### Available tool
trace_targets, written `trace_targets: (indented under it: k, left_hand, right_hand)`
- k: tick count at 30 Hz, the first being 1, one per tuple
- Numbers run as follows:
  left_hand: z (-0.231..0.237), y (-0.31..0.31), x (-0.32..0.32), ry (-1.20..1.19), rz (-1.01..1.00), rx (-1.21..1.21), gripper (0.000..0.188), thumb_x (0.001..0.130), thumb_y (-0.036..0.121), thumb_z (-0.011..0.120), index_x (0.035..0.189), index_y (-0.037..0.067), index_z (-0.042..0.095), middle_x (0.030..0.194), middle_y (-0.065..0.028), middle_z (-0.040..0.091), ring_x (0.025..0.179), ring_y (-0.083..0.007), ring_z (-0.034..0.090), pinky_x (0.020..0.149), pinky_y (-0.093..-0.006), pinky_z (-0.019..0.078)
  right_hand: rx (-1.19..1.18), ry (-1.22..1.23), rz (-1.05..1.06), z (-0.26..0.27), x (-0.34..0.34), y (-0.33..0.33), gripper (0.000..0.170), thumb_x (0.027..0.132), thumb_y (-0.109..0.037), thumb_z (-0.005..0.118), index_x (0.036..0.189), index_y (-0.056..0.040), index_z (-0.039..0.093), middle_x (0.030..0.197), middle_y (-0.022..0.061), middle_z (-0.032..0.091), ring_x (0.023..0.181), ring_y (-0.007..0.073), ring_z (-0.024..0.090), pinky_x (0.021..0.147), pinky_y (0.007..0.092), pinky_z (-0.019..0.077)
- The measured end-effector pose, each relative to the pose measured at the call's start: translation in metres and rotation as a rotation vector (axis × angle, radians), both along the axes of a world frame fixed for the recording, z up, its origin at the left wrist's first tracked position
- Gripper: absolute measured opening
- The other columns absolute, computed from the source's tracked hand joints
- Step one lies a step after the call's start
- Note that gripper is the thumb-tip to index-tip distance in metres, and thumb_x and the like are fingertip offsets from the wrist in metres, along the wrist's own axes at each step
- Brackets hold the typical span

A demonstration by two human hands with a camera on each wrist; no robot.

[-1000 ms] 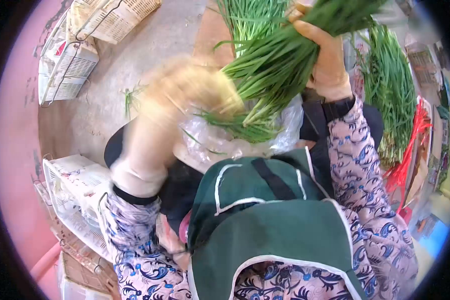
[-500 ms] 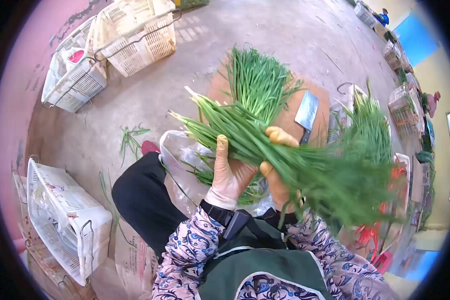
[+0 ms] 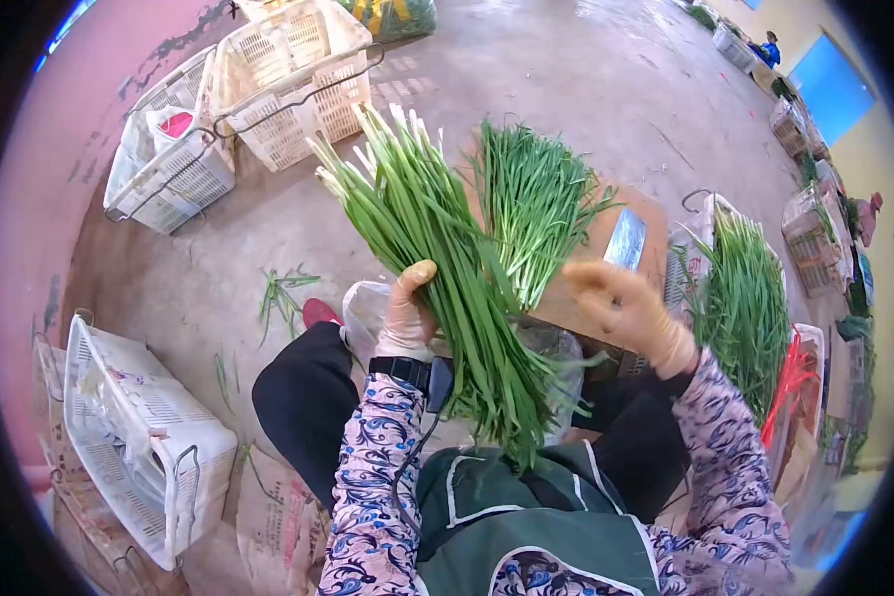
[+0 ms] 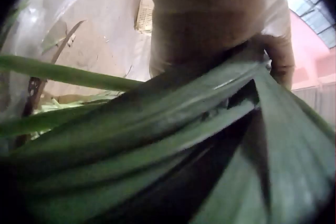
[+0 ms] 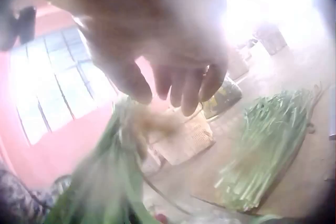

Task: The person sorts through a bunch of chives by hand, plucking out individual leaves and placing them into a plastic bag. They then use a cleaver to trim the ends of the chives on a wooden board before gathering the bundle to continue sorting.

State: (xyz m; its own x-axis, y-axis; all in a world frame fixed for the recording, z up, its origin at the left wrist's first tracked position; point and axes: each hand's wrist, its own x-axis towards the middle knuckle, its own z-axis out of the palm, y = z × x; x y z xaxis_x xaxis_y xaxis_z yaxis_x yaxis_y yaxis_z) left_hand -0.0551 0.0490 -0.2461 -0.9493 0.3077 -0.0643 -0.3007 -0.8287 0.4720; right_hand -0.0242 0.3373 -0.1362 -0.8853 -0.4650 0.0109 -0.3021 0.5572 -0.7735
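My left hand grips a thick bunch of long green leafy stalks, white ends up and to the left, leaf tips down over the green apron. In the left wrist view the gloved hand is wrapped round the leaves. The right hand, blurred, is held off the bunch with nothing in it; in the right wrist view its fingers hang apart. A second pile of stalks lies on the brown board, beside a cleaver.
At the right stands a crate of stalks with red ties next to it. White crates stand at the upper left, another at the lower left. Plastic bags lie between the knees; loose leaves are on the floor.
The right hand has let go of the bunch and moved right. In the left hand the bunch has swung from slanting rightward to nearly upright, its leaf tips now lower.
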Motion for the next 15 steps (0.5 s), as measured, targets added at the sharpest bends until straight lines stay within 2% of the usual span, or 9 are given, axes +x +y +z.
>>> trace_targets:
  k: [2,4,6,7,9,10,12,13,15]
  left_hand:
    - [0.003,-0.001,-0.001,0.05,-0.003,-0.059,0.057,0.077,0.028,0.071,0.121,-0.005,0.056,0.109,-0.0173,0.067,0.095,-0.0295,0.067,0.088,-0.0427,0.0551]
    - [0.007,0.003,0.001,0.04,-0.046,-0.086,0.055,0.076,0.02,0.073,0.123,-0.004,0.055,0.11,-0.0143,0.067,0.096,-0.0263,0.067,0.087,-0.0394,0.0548]
    - [0.004,0.007,0.001,0.045,-0.067,-0.182,0.056,0.075,0.017,0.073,0.124,-0.003,0.055,0.11,-0.0128,0.066,0.097,-0.0244,0.066,0.087,-0.0376,0.0545]
    - [0.016,0.011,0.004,0.057,-0.049,-0.209,0.056,0.073,0.009,0.076,0.125,-0.001,0.055,0.111,-0.0102,0.066,0.098,-0.0214,0.065,0.089,-0.0348,0.053]
    - [0.019,0.015,0.006,0.078,-0.106,-0.427,0.057,0.072,0.006,0.077,0.125,0.0,0.055,0.112,-0.0092,0.065,0.099,-0.0201,0.064,0.089,-0.0335,0.0519]
    - [0.018,0.016,0.008,0.09,-0.134,-0.537,0.058,0.072,0.005,0.078,0.125,0.0,0.055,0.112,-0.0087,0.065,0.1,-0.0194,0.063,0.09,-0.0329,0.0513]
    - [0.007,0.021,0.009,0.052,-0.138,-0.701,0.06,0.072,0.004,0.08,0.125,0.001,0.053,0.112,-0.0085,0.065,0.102,-0.0183,0.063,0.09,-0.0319,0.0503]
    - [-0.003,0.022,0.008,0.083,-0.144,-0.84,0.06,0.072,0.006,0.08,0.125,0.0,0.053,0.112,-0.0087,0.065,0.102,-0.0184,0.063,0.09,-0.0319,0.0504]
    - [-0.007,0.028,0.011,0.068,-0.147,-1.049,0.067,0.07,0.011,0.083,0.128,0.0,0.049,0.112,-0.0108,0.066,0.103,-0.0206,0.064,0.09,-0.0332,0.0506]
  right_hand:
    - [-0.176,-0.033,-0.103,0.019,-0.028,-0.012,0.066,0.086,-0.024,0.072,0.14,0.0002,0.042,0.133,0.0164,0.055,0.124,0.0234,0.052,0.102,0.0378,0.0442]
    - [-0.206,-0.123,-0.123,0.025,-0.052,-0.036,0.086,0.081,-0.026,0.077,0.147,0.0001,0.03,0.135,0.0212,0.051,0.125,0.0268,0.049,0.104,0.0395,0.0422]
    - [-0.232,-0.255,-0.075,0.005,-0.077,-0.058,0.099,0.078,-0.03,0.081,0.151,-0.0015,0.02,0.135,0.0194,0.049,0.125,0.0261,0.047,0.105,0.0393,0.0406]
    - [-0.397,-0.314,-0.035,-0.004,-0.08,-0.071,0.1,0.078,-0.031,0.081,0.151,-0.0016,0.019,0.135,0.0179,0.049,0.125,0.0253,0.047,0.105,0.0383,0.0403]
    - [-0.723,-0.428,0.045,-0.016,-0.086,-0.096,0.102,0.078,-0.032,0.082,0.151,-0.0019,0.018,0.135,0.015,0.049,0.124,0.0237,0.047,0.105,0.0361,0.0398]
    - [-0.826,-0.572,0.05,-0.014,-0.08,-0.105,0.105,0.074,-0.027,0.085,0.151,-0.0045,0.017,0.136,0.0113,0.048,0.123,0.0205,0.047,0.105,0.0332,0.0385]
    - [-0.95,-0.328,-0.012,-0.05,-0.075,-0.123,0.107,0.071,-0.019,0.087,0.152,-0.0069,0.018,0.135,0.0083,0.049,0.122,0.0179,0.047,0.105,0.0325,0.0378]
    - [-0.994,-0.333,-0.077,-0.061,-0.069,-0.124,0.104,0.071,-0.012,0.087,0.151,-0.008,0.022,0.131,0.0073,0.052,0.12,0.0167,0.049,0.102,0.0316,0.0403]
    - [-1.023,-0.452,-0.174,-0.069,-0.062,-0.12,0.094,0.072,-0.01,0.085,0.148,-0.0074,0.029,0.127,0.0064,0.055,0.115,0.0158,0.052,0.097,0.0309,0.0436]
